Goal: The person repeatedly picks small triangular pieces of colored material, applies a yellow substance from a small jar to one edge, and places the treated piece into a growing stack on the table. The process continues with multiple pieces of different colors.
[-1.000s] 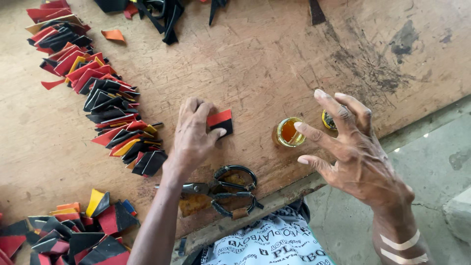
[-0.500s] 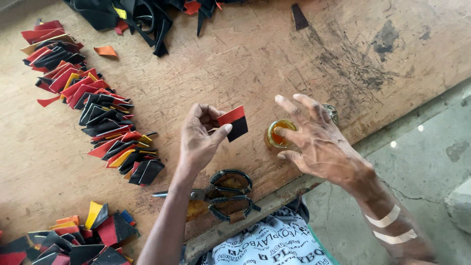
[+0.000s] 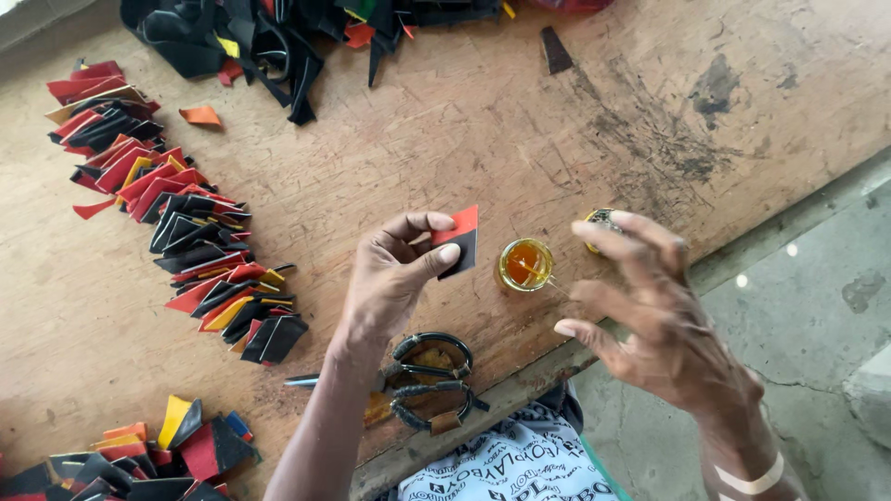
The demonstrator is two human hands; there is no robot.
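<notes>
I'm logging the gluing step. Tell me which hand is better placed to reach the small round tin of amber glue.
Right, probably. The right hand hovers open beside the small round tin of amber glue, fingers free. The left hand is pinching a red-and-black folded piece.

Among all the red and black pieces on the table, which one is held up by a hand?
The single red-and-black piece pinched between the thumb and fingers of the left hand, beside the small jar of amber glue. All the others lie in rows or piles on the wooden table.
</notes>
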